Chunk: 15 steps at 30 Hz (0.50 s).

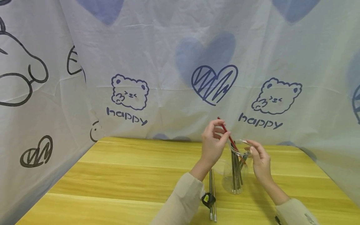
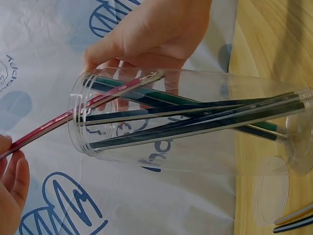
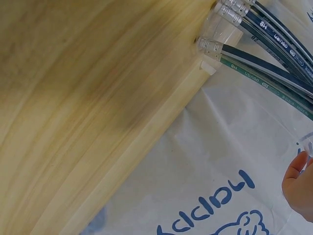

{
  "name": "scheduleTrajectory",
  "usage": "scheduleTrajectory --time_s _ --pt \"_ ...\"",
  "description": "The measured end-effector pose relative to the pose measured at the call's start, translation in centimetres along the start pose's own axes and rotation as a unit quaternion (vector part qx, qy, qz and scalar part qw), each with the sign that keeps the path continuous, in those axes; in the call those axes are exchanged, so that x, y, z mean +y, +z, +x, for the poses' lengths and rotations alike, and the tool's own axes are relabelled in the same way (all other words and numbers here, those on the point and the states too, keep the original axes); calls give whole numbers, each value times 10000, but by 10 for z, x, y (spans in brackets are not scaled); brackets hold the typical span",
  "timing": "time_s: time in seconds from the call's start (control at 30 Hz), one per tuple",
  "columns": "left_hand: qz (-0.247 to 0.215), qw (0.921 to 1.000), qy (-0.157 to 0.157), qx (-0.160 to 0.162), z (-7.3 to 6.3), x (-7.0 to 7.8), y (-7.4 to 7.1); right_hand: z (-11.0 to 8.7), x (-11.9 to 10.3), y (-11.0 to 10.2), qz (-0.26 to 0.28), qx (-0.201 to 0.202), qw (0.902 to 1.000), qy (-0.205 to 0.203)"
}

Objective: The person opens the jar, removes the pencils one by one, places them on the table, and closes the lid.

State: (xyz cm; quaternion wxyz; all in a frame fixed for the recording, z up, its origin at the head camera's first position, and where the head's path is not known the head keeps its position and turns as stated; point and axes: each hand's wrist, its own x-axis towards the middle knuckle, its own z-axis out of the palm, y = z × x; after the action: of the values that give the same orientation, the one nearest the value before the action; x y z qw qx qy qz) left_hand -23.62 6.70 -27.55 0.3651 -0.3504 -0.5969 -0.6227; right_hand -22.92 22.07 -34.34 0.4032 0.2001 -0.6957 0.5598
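My left hand (image 1: 213, 143) pinches a red pencil (image 1: 225, 128) near its upper end. The pencil slants through the mouth of a clear plastic jar (image 2: 195, 164), its lower end inside. With thumb and fingers at the rim, my right hand (image 1: 261, 159) holds the jar, which stands upright on the table. Several dark pencils (image 2: 195, 127) lean inside it, some green and some navy, their capped ends at the bottom. The right wrist view catches those caps (image 3: 210, 46) close up, and only part of the right hand (image 3: 301, 188) at the edge.
Two more pencils (image 1: 211, 181) lie on the yellow wood-grain table (image 1: 126, 175), partly behind the left sleeve. A clear round lid (image 2: 271, 191) rests beside the jar. Behind the table hangs a white cloth (image 1: 168, 118) printed with hearts and bears.
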Motion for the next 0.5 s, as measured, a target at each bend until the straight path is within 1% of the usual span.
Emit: scheduleTrajectory --time_s 0.13,0.23,0.5 --pt "-34 9994 -50 352 0 -19 2 0 1 0 31 11 10000 31" --pt "-67 9986 -29 515 1 -28 3 0 1 0 60 5 10000 14" --pt "-86 9969 109 777 5 -27 -2 1 0 0 62 1 10000 -11"
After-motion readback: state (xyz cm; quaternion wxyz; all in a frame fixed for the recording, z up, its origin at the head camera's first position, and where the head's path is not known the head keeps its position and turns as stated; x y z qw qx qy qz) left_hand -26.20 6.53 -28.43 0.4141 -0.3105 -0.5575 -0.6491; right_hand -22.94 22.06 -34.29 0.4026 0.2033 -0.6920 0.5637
